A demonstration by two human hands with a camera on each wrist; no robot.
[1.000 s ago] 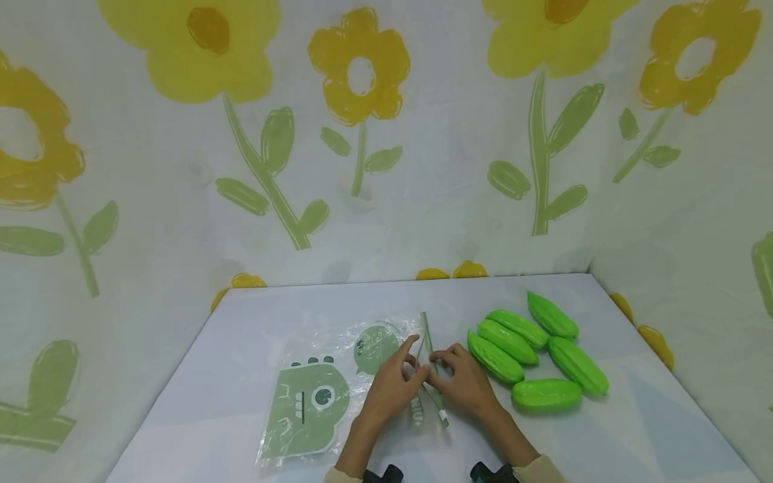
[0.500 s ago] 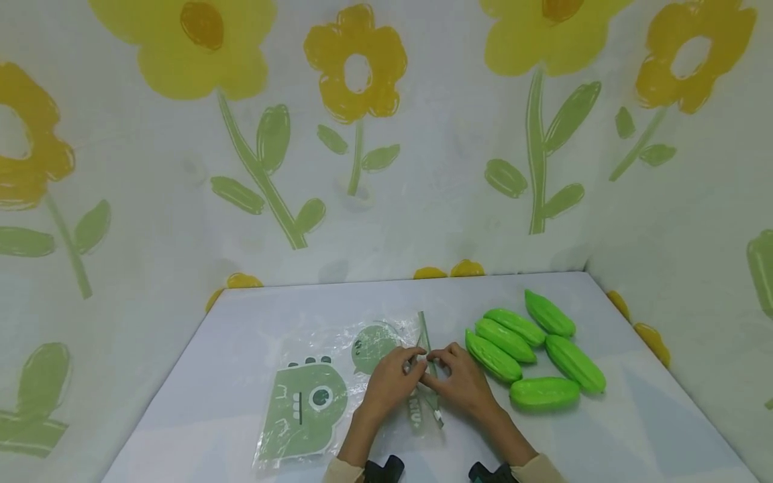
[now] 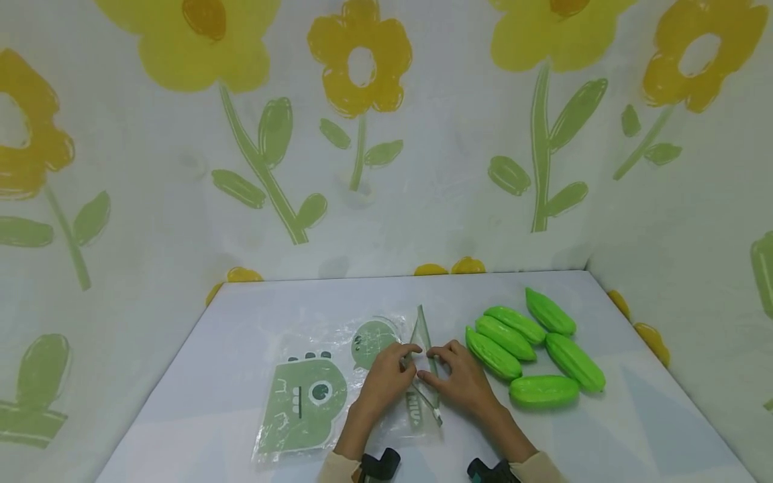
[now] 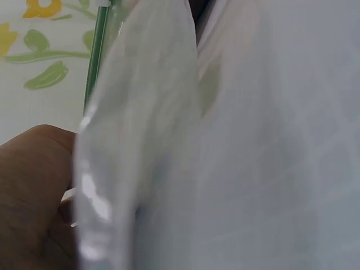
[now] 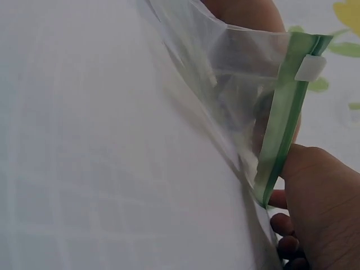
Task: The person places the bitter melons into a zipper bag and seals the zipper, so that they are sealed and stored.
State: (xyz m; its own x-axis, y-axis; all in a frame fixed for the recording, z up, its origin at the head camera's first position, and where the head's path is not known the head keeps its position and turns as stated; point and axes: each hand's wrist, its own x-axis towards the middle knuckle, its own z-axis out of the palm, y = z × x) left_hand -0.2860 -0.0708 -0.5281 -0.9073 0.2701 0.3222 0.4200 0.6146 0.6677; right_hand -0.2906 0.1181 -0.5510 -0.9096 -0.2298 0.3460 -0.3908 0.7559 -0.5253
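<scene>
A clear plastic zip bag (image 3: 304,409) with a green dinosaur print lies flat on the table, its mouth facing right. Along the mouth runs a green zip strip (image 5: 284,112), with a white slider (image 5: 310,68) at its near end. My left hand (image 3: 384,377) pinches one side of the mouth; its fingertips are partly hidden. Thumb and fingers of my right hand (image 3: 464,379) pinch the other side. Between the hands the two green edges stand apart. In the left wrist view, the clear film covers much of the left hand (image 4: 34,191).
Several bright green, ridged, cucumber-like vegetables (image 3: 545,392) lie on the white table (image 3: 199,416) to the right of the bag, close to my right hand. Behind the table stands a pale wall (image 3: 441,201) with yellow flower prints.
My left hand has curled its raised index finger down and shifted slightly left with its edge of the bag. The gap between the green edges has widened. The vegetables have stayed put.
</scene>
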